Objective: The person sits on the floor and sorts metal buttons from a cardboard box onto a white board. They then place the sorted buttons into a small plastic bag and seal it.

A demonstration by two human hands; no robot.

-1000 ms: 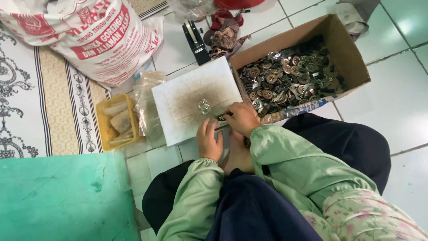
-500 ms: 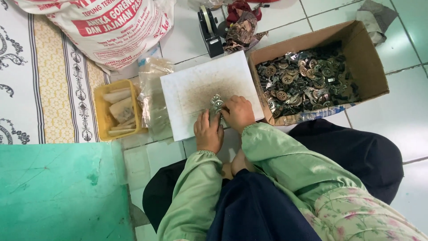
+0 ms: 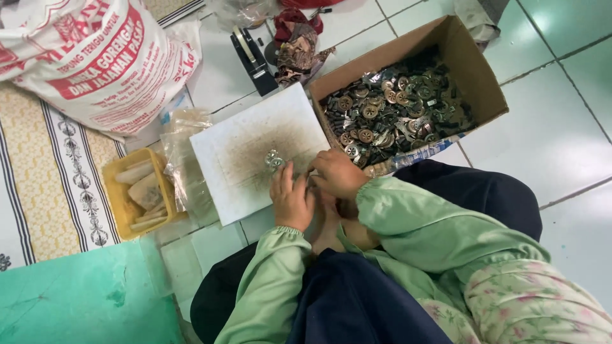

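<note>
**Hands at white board, small metal parts**

Left hand [image 3: 291,200] lies flat-ish, fingers together, tips touching the small metal parts [image 3: 274,159] on the white board [image 3: 252,150]. Right hand [image 3: 336,173] is curled at the board's edge; grip state cannot be told, fingertips hidden.

Surface: white board w/ brownish worn centre, on pale tiled floor [image 3: 561,127]. Cardboard box [image 3: 475,70] of round metal pieces sits just right of the board. Yellow tray [image 3: 115,197] to the left, printed sack [image 3: 95,57] beyond it, tape dispenser [image 3: 252,60] behind the board.

Parts: silvery, shiny, too small for detail.
</note>
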